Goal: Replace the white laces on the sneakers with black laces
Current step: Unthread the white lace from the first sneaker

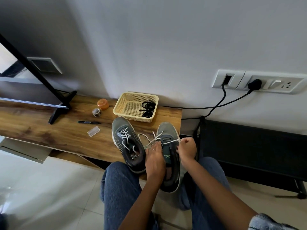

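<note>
The task is judged to be at an early stage. Two grey sneakers are set side by side on the wooden shelf (41,123), toes toward 12 o'clock. The left sneaker (127,143) is seen fully laced in white, with no loosening apparent. On the right sneaker (169,155), the white lace (149,140) is drawn out of most eyelets: only the rows near the toe are crossed by it, and a slack loop is trailed between the two shoes toward 9 o'clock. The right sneaker's tongue is pressed down by the left hand (155,158), its fingers laid fairly straight and close together. The lace is pinched in the curled fingers of the right hand (186,148) and pulled taut toward 3 o'clock. The black laces (147,107) are left coiled in the yellow basket (132,117) at 12 o'clock from the shoes, touched by neither hand. Still to be done, it appears: finishing this removal, stripping the left sneaker, and threading both shoes in black.
</note>
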